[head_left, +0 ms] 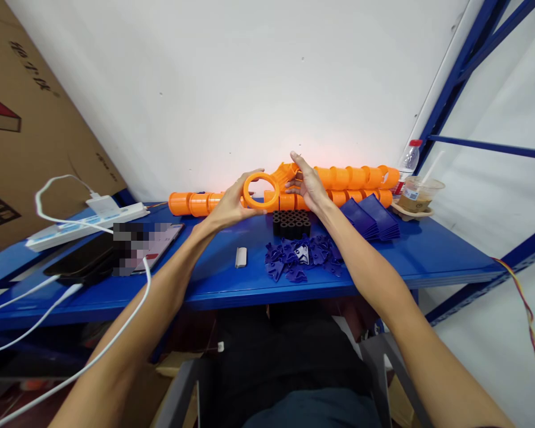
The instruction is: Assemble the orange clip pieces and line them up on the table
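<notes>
Fingers and thumb of the left hand (232,203) are parted by the width of a ring, and the ringed end of an orange piece (280,176) is held between them. At its other end the piece is met by the right hand (311,185), thumb raised and fingers partly curled; whether it is gripped there or only steadied cannot be told. The piece is held above the blue table (218,279), in front of rows of orange cups (359,178). Below the hands, black tubes (291,224) are stood in a block, with small blue parts (279,268) heaped nearer the edge. Blue sheets (377,217) are stacked by the right forearm. Farther out, a bottle (410,159) and a plastic cup (419,195) are set at the right, a power strip (89,227) at the left.
</notes>
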The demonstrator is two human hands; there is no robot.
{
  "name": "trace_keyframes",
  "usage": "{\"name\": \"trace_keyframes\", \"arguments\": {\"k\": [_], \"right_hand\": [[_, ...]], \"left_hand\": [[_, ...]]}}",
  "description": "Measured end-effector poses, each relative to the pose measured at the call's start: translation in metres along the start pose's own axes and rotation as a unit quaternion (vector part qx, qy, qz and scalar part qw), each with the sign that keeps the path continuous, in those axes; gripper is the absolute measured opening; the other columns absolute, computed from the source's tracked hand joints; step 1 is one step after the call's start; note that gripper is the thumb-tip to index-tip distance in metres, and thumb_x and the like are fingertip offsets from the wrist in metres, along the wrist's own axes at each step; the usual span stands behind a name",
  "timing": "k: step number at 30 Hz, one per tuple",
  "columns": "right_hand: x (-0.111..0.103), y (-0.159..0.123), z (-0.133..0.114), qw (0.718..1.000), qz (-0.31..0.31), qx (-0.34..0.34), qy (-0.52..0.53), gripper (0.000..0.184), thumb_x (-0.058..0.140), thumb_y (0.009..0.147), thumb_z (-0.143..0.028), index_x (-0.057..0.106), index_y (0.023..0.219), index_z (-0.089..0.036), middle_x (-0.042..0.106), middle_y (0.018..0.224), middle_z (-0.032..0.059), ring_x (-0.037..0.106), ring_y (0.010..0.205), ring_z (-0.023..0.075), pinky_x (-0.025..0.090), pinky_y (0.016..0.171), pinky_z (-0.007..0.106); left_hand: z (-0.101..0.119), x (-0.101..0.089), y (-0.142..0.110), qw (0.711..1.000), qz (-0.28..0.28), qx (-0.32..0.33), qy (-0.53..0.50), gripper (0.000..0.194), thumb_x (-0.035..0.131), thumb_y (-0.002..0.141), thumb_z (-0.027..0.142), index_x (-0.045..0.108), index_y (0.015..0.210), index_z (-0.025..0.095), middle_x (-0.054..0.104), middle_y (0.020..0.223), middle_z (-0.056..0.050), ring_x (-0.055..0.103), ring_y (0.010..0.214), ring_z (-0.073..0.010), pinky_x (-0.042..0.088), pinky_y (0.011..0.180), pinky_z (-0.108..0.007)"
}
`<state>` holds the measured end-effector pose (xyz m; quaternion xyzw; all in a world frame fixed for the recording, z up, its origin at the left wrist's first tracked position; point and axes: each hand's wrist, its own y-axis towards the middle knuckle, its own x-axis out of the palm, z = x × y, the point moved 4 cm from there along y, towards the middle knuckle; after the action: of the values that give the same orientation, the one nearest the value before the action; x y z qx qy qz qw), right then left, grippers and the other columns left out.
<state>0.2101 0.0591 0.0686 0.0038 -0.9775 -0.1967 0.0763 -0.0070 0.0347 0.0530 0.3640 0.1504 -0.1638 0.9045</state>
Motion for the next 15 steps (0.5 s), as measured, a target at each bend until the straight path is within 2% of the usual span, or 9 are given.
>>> {"name": "trace_keyframes", "arguments": {"k": [2,5,8,10,12,15], "right_hand": [[0.002,-0.002,-0.003,1.000,-0.012,-0.009,-0.006,0.068,0.077,0.081,-0.087,0.074,0.105,-0.023,0.067,0.073,0.0019,0.069,0.063,0.0183,0.061,0.058,0.033],[0.005,-0.004,-0.006,0.999,-0.024,-0.022,-0.021,0.071,0.074,0.083,-0.089,0.072,0.110,-0.023,0.071,0.078,0.0042,0.071,0.068,0.0195,0.062,0.059,0.032],[0.003,-0.003,-0.008,0.999,-0.011,-0.032,-0.040,0.072,0.076,0.082,-0.089,0.069,0.112,-0.023,0.073,0.082,0.0054,0.073,0.072,0.0203,0.061,0.060,0.031],[0.000,-0.002,-0.009,0.999,0.004,-0.034,-0.037,0.072,0.076,0.082,-0.089,0.067,0.110,-0.024,0.073,0.081,0.0054,0.073,0.073,0.0205,0.060,0.059,0.030],[-0.002,-0.002,-0.009,0.999,0.013,-0.028,-0.023,0.071,0.075,0.082,-0.090,0.067,0.107,-0.024,0.072,0.081,0.0049,0.072,0.073,0.0198,0.059,0.057,0.029],[-0.001,-0.005,-0.010,1.000,0.024,-0.008,-0.002,0.068,0.076,0.083,-0.088,0.066,0.105,-0.024,0.072,0.081,0.0037,0.071,0.070,0.0176,0.056,0.054,0.026]], "left_hand": [[0.010,0.002,-0.002,1.000,0.010,0.015,0.006,0.079,0.099,0.066,0.036,0.066,0.137,0.024,0.062,0.152,-0.012,0.054,0.146,-0.0376,0.050,0.119,-0.047],[0.016,-0.005,-0.002,0.997,0.077,0.009,-0.008,0.076,0.100,0.063,0.032,0.066,0.130,0.024,0.067,0.138,-0.010,0.058,0.139,-0.0354,0.053,0.111,-0.041],[0.008,-0.023,-0.001,0.987,0.163,0.010,0.002,0.077,0.099,0.065,0.028,0.062,0.133,0.026,0.065,0.139,-0.008,0.056,0.142,-0.0340,0.054,0.105,-0.037],[-0.005,-0.036,-0.001,0.979,0.196,0.021,0.045,0.078,0.098,0.070,0.031,0.059,0.137,0.025,0.063,0.142,-0.009,0.048,0.149,-0.0360,0.052,0.108,-0.038],[-0.020,-0.045,0.000,0.976,0.191,0.027,0.104,0.077,0.095,0.076,0.036,0.057,0.142,0.021,0.061,0.146,-0.012,0.036,0.159,-0.0410,0.048,0.112,-0.042],[-0.038,-0.043,0.002,0.951,0.112,0.010,0.287,0.072,0.090,0.080,0.041,0.060,0.142,0.019,0.062,0.150,-0.019,0.046,0.149,-0.0457,0.041,0.121,-0.054]]}}
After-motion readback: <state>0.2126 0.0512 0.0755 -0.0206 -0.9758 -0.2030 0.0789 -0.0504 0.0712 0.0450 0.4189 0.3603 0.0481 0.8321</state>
